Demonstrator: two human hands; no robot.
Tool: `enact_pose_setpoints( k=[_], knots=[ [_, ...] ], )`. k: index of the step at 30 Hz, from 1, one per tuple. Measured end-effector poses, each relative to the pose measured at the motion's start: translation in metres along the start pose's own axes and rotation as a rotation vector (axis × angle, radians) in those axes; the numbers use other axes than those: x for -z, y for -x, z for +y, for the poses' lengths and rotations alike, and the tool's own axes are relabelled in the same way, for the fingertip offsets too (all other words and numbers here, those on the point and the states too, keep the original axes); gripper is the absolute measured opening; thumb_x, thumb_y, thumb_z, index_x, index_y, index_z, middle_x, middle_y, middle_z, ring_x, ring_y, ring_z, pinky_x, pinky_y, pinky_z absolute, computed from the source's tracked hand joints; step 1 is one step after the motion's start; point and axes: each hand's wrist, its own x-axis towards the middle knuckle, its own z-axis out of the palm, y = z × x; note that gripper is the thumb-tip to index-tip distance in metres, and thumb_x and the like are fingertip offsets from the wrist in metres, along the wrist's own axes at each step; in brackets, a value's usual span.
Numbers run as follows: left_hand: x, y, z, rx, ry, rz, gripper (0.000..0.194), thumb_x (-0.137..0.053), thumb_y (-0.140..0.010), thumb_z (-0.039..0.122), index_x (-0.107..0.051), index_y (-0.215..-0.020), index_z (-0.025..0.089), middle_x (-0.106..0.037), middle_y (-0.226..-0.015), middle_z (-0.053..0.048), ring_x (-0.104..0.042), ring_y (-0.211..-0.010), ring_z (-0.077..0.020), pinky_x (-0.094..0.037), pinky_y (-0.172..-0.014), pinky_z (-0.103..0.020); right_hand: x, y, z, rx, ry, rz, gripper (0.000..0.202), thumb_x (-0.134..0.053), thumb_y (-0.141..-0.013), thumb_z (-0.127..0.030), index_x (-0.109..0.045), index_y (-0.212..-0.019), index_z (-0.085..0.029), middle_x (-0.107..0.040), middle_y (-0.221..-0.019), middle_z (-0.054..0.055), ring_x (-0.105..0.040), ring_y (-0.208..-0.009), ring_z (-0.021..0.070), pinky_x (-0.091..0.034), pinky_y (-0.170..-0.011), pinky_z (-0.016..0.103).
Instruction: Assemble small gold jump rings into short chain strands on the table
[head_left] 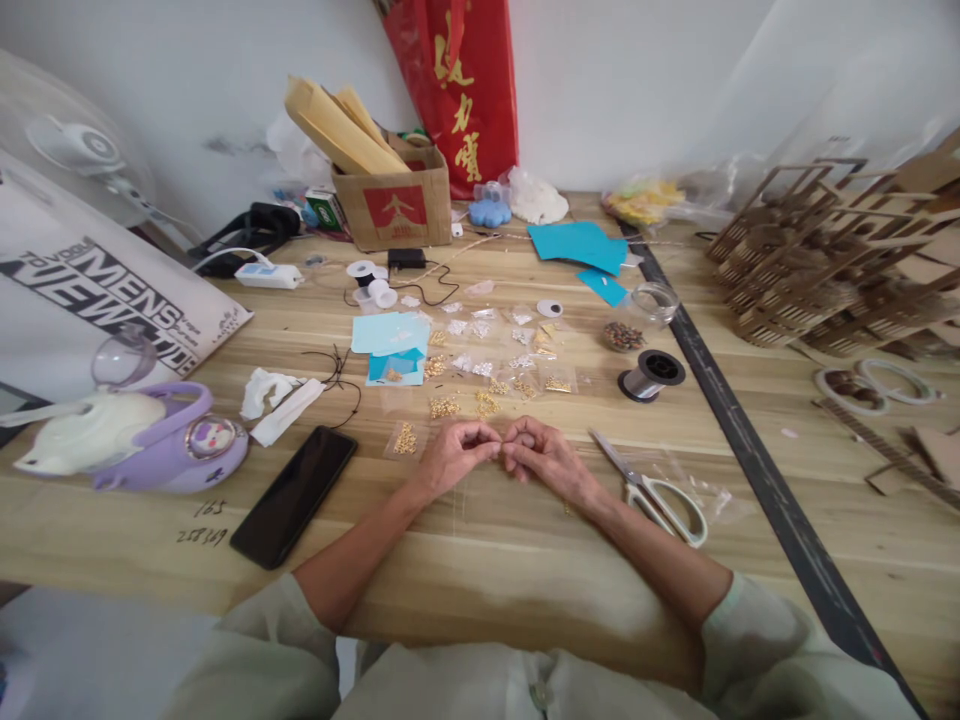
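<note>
Over the front middle of the table, my left hand (463,455) and my right hand (546,458) meet at their fingertips, both pinched closed. What they hold is too small to make out. A faint thin line, perhaps thread, hangs below my left hand. Just beyond the fingers lie small bags and piles of gold beads (444,407), with silver pieces (474,366) farther back. A small bag of gold beads (405,438) rests left of my left hand. White-handled scissors (651,490) lie beside my right forearm, blades pointing away.
Left of my arms are a black phone (294,497) and a purple water bottle (169,440). A wire spool (651,376) and a jar of dark beads (624,335) stand to the right. Cardboard frames (840,260) fill the far right. Behind sits a cardboard box (394,205).
</note>
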Motion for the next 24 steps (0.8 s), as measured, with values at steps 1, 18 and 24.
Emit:
enact_pose_setpoints(
  k=[1,18,24],
  knots=[
    [0.0000,0.0001,0.0001,-0.002,-0.007,0.000,0.013,-0.066,-0.075,0.026,-0.067,-0.075,0.013,-0.066,-0.071,-0.003,-0.058,-0.067,-0.0129,-0.044,-0.066,-0.023,0.0000,0.0000,0.0000,0.002,0.000,0.000,0.031,-0.065,-0.080,-0.044,-0.052,-0.086,-0.017,-0.061,-0.063,-0.002,-0.052,-0.047,0.0077,-0.040,-0.046,0.020],
    [0.0021,-0.0004,0.0034,-0.037,-0.002,-0.056,0.017,-0.060,-0.080,0.028,-0.061,-0.073,0.012,-0.058,-0.067,-0.001,-0.053,-0.065,-0.0111,-0.042,-0.064,-0.023,-0.0002,-0.0012,-0.0005,-0.022,0.002,0.001,0.034,-0.055,-0.086,-0.050,-0.053,-0.080,-0.016,-0.062,-0.067,0.000,-0.053,-0.048,0.0077,-0.042,-0.046,0.020],
    [0.0073,-0.0009,0.0053,-0.005,-0.021,-0.070,0.018,-0.061,-0.079,0.030,-0.060,-0.074,0.012,-0.056,-0.062,0.001,-0.051,-0.059,-0.0097,-0.039,-0.059,-0.021,0.0006,-0.0020,-0.0015,-0.048,0.000,0.009,0.035,-0.053,-0.086,-0.051,-0.054,-0.081,-0.016,-0.066,-0.074,0.003,-0.054,-0.047,0.0075,-0.044,-0.046,0.021]
  ],
)
